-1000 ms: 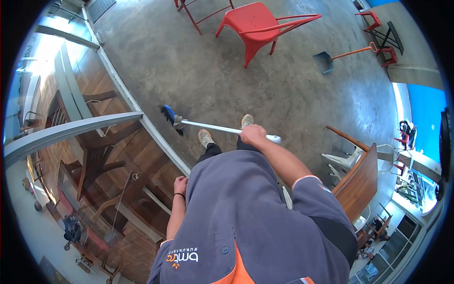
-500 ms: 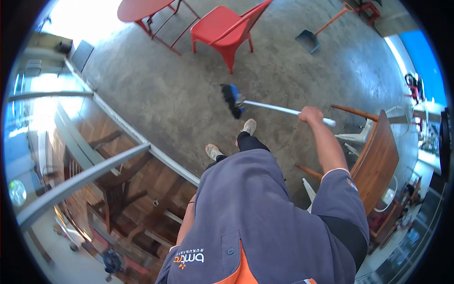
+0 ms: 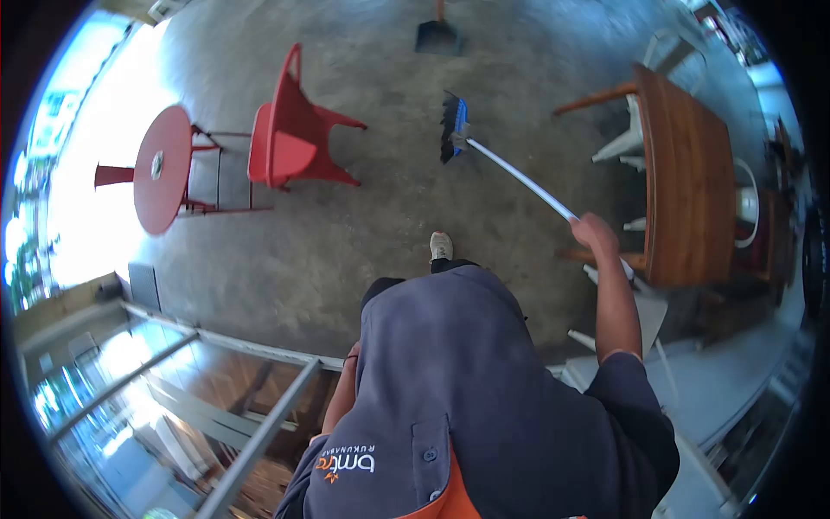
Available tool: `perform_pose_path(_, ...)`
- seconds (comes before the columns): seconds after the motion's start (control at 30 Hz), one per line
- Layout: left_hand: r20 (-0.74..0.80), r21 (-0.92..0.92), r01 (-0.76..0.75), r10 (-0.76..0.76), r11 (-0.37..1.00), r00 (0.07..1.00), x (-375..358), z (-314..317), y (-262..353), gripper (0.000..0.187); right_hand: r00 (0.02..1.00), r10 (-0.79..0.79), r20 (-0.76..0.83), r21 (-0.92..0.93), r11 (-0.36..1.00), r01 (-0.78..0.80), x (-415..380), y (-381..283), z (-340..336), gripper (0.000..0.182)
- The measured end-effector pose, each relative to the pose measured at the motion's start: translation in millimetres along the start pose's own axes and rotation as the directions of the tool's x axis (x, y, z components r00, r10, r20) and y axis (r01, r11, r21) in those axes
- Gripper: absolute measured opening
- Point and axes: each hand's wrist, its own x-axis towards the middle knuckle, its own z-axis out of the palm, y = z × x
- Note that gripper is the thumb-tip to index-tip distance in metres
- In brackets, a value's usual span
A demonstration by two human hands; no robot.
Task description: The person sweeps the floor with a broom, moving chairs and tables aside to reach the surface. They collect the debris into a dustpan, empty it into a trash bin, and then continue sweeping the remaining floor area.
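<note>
My right hand [image 3: 595,233] is wrapped around the white handle of a broom [image 3: 523,180], near its upper end. The broom's blue head with dark bristles [image 3: 454,128] is out ahead of me on the concrete floor [image 3: 389,199]. Farther forward, a dark dustpan [image 3: 437,39] with an orange handle lies on the floor, apart from the bristles. My left arm [image 3: 342,389] hangs at my side; the shirt hides nearly all of that hand, so its fingers do not show.
A red metal chair [image 3: 290,143] and a round red table [image 3: 162,169] stand to the left. On the right is a wooden table [image 3: 687,182] with white chairs around it. A pale-framed glass partition [image 3: 259,350] runs behind me at lower left. My shoe [image 3: 441,246] is on the floor.
My view has turned right, so the red furniture shifts left and the dustpan now lies straight ahead. The broom head has moved farther forward from my feet, still in my right hand.
</note>
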Motion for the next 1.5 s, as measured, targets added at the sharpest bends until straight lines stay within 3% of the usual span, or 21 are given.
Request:
perform_pose_path(0.17,0.074,0.464,-0.082,0.054,0.882,0.996,47.2,-74.3,120.0,0.035,0.946,0.278,0.166,0.099,0.95,-0.296,-93.7,100.1,42.0,0.045)
perform_pose_path(0.23,-0.005,0.536,-0.13,0.157,0.834,0.988,59.0,-98.3,184.3,0.034,0.916,0.382,0.12,0.149,0.906,-0.397,-131.7,132.2,99.2,0.049)
perform_pose_path(0.27,-0.099,0.519,-0.231,0.326,0.823,0.94,69.1,-108.0,209.8,0.032,0.897,0.428,0.116,0.152,0.884,-0.441,-157.8,125.5,108.4,0.048)
perform_pose_path(0.33,-0.279,0.525,-0.418,0.613,0.742,0.739,88.7,-130.5,261.6,0.031,0.856,0.503,0.114,0.13,0.847,-0.515,-197.4,118.5,144.3,0.044)
perform_pose_path(0.37,-0.274,0.508,-0.619,0.793,0.599,0.544,98.6,-151.7,288.6,0.036,0.838,0.533,0.115,0.104,0.833,-0.544,-208.0,117.4,172.2,0.042)
perform_pose_path(0.4,-0.314,0.803,-0.394,0.88,0.447,0.357,83.6,-165.2,331.1,0.042,0.832,0.544,0.113,0.089,0.828,-0.553,-219.5,106.9,180.2,0.04)
perform_pose_path(0.47,-0.402,0.835,-0.328,0.897,0.441,0.184,58.1,-204.3,411.1,0.049,0.827,0.553,0.107,0.052,0.827,-0.56,-233.9,73.0,182.7,0.036)
perform_pose_path(0.53,-0.439,0.882,-0.201,0.898,0.427,-0.021,52.8,-245.0,461.7,0.059,0.751,0.622,0.22,0.141,0.742,-0.656,-231.5,48.7,219.7,0.036)
perform_pose_path(0.63,-0.617,0.784,-0.042,0.785,0.619,0.053,91.9,-300.8,494.7,0.07,0.721,0.613,0.323,0.25,0.68,-0.69,-201.9,-4.1,225.1,0.038)
perform_pose_path(0.67,-0.679,0.717,0.012,0.695,0.697,0.237,100.3,-314.6,501.4,0.077,0.726,0.593,0.348,0.283,0.671,-0.685,-192.2,-28.3,217.0,0.039)
perform_pose_path(0.73,-0.633,0.664,-0.117,0.639,0.738,0.437,143.6,-350.5,490.2,0.078,0.819,0.453,0.352,0.324,0.762,-0.561,-163.7,-80.3,168.6,0.043)
perform_pose_path(0.77,-0.593,0.623,-0.176,0.607,0.763,0.529,168.7,-364.6,479.6,0.078,0.856,0.388,0.343,0.35,0.792,-0.499,-137.8,-97.6,193.3,0.045)
perform_pose_path(0.8,-0.579,0.622,-0.235,0.641,0.747,0.503,193.2,-373.3,466.1,0.078,0.887,0.32,0.332,0.376,0.818,-0.435,-110.8,-113.8,217.3,0.047)
perform_pose_path(0.83,-0.565,0.621,-0.294,0.675,0.726,0.474,217.8,-380.2,451.6,0.077,0.936,0.228,0.267,0.462,0.823,-0.332,-87.3,-147.9,186.4,0.045)
perform_pose_path(0.87,-0.551,0.619,-0.351,0.707,0.702,0.443,233.1,-388.1,448.4,0.077,0.944,0.238,0.229,0.523,0.788,-0.326,-54.4,-177.9,193.8,0.041)
perform_pose_path(0.97,-0.52,0.474,-0.289,0.529,0.832,0.671,185.1,-387.7,488.7,0.074,0.968,0.174,0.182,0.486,0.84,-0.242,17.1,-263.9,116.1,0.036)
perform_pose_path(1.17,-0.446,0.512,-0.431,0.659,0.743,0.606,220.5,-423.9,502.2,0.071,0.932,0.315,0.177,0.487,0.795,-0.362,17.4,-270.9,38.9,0.038)
perform_pose_path(1.27,-0.526,0.692,-0.276,0.727,0.668,0.441,227.9,-419.3,530.5,0.067,0.84,0.477,0.258,0.431,0.721,-0.542,-22.2,-231.7,20.3,0.039)
perform_pose_path(1.37,-0.41,0.759,-0.458,0.886,0.463,0.216,224.3,-404.0,578.6,0.061,0.759,0.581,0.295,0.389,0.652,-0.651,-62.2,-180.1,15.7,0.04)
perform_pose_path(1.4,-0.399,0.728,-0.562,0.91,0.392,0.118,216.3,-392.9,600.5,0.053,0.738,0.612,0.284,0.368,0.641,-0.673,-72.5,-162.6,14.8,0.042)
perform_pose_path(1.5,-0.285,0.252,-0.912,0.925,0.324,0.25,134.3,-349.8,678.4,0.042,0.666,0.705,0.245,0.319,0.59,-0.742,-82.1,-111.9,12.8,0.044)
